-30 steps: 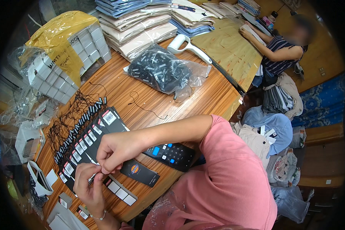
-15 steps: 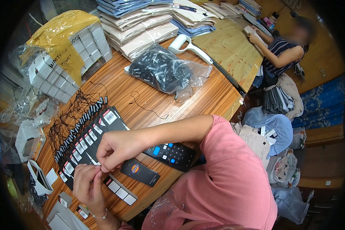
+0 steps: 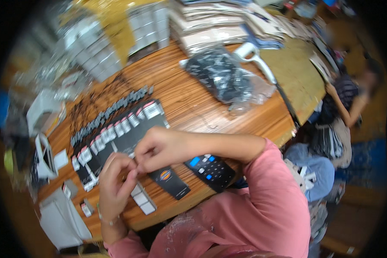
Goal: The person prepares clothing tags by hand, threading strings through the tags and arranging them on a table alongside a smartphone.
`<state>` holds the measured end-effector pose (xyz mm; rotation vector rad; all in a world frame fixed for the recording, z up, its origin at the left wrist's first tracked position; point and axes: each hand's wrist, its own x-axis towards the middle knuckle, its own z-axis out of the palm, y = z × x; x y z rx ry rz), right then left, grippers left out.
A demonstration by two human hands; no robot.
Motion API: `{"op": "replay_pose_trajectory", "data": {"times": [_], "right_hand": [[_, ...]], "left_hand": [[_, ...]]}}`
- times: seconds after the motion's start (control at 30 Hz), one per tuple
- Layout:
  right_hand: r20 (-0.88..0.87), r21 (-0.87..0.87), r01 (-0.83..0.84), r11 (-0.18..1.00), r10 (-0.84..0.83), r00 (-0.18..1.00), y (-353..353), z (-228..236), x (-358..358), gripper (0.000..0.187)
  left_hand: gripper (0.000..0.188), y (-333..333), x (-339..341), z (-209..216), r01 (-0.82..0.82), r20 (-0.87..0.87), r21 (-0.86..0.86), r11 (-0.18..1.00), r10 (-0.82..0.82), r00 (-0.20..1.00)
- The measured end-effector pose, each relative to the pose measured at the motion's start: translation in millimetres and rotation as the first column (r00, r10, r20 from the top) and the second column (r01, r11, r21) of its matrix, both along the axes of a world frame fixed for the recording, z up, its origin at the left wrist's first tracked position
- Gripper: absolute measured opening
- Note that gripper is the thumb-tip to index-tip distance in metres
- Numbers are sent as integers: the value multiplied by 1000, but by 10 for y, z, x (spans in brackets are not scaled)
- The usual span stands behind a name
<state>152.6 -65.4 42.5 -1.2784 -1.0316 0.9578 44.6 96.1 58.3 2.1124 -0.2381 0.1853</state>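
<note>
My left hand (image 3: 116, 182) and my right hand (image 3: 165, 148) meet over the near part of the wooden table, fingertips pinched together. Whatever lies between those fingers is too small and blurred to make out. Just beyond them, a fanned row of dark hang tags (image 3: 124, 136) with white barcode stickers spreads across the table. Along its far side runs a line of black tag strings (image 3: 112, 107) with small grey ends. Below my right wrist is a single dark hang tag (image 3: 172, 184) with a round emblem. Beside my left fingers lies a strip of white labels (image 3: 142, 200).
A phone (image 3: 210, 172) showing a keypad lies under my right forearm. Farther back are a clear bag of black strings (image 3: 219, 75), a white tape dispenser (image 3: 256, 60), stacked packed garments (image 3: 210, 32) and white boxes (image 3: 92, 51). At the far right, another person (image 3: 350, 94) handles something pale.
My view has turned, so the table and its things sit farther right, and the picture is blurred. Both hands stay pinched together; the white pointed piece beside them no longer shows clearly.
</note>
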Motion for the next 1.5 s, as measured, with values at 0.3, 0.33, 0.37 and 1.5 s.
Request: {"op": "replay_pose_trajectory", "data": {"times": [0.3, 0.33, 0.37, 1.5], "right_hand": [[231, -165, 35, 986, 4, 973, 43, 34, -38, 13], [207, -156, 36, 987, -3, 978, 51, 25, -47, 15], [183, -151, 46, 987, -18, 983, 45, 18, -57, 16], [-27, -138, -39, 990, 36, 999, 61, 23, 28, 8]], "left_hand": [[9, 200, 65, -128, 134, -310, -348, 928, -249, 917], [9, 202, 61, -129, 129, -330, -384, 914, -266, 906], [9, 199, 62, -140, 131, -347, -422, 897, -293, 891], [7, 179, 31, -241, 131, -263, -709, 693, -431, 863]]}}
